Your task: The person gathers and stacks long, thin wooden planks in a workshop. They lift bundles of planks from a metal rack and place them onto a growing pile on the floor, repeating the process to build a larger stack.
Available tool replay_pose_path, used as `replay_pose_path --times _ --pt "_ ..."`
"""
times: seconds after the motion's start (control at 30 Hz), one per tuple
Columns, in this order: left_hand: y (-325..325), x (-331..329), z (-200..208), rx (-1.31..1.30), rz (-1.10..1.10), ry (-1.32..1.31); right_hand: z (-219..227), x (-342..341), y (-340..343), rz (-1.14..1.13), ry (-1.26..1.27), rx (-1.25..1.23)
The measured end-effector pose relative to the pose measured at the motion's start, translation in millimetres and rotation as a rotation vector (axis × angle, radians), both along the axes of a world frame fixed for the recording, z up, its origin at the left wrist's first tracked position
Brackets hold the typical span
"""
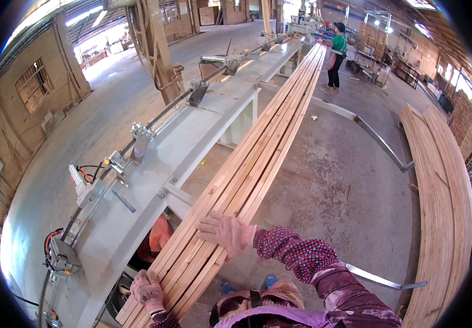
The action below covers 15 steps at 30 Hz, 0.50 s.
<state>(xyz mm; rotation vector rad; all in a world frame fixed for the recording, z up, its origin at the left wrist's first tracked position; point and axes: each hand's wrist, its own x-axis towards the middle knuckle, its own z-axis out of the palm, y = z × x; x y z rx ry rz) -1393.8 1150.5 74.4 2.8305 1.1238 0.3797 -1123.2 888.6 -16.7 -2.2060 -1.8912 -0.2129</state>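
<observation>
Several long, narrow wooden strips lie side by side, running from my body far out ahead. My right hand, in a pinkish knit work glove, rests across the top of them with its fingers stretched toward the left. Lower down, my left hand, gloved alike, grips the strips along their left edge near the close end. Its fingertips are partly hidden. Beneath the strips, a grey metal support arm sticks out from the machine bed.
A long grey machine bed with clamps and hoses runs along the left. Stacked boards stand at the right. Angled metal bars jut over the floor between. A co-worker in green stands at the strips' far end.
</observation>
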Motion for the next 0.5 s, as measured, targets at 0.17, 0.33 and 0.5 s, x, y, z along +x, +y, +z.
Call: replay_pose_path --times 0.17,0.33,0.5 --pt "7.3 -9.8 -7.4 0.020 0.023 -0.030 95.5 -16.2 -2.4 0.101 0.179 -0.019" --pt "6.4 -6.9 -5.8 -0.008 0.027 -0.039 117.6 -22.0 -5.5 0.071 0.155 -0.065" --pt "4.5 -4.8 -1.6 -0.004 0.012 -0.037 116.0 -21.3 -6.6 0.065 0.069 -0.082"
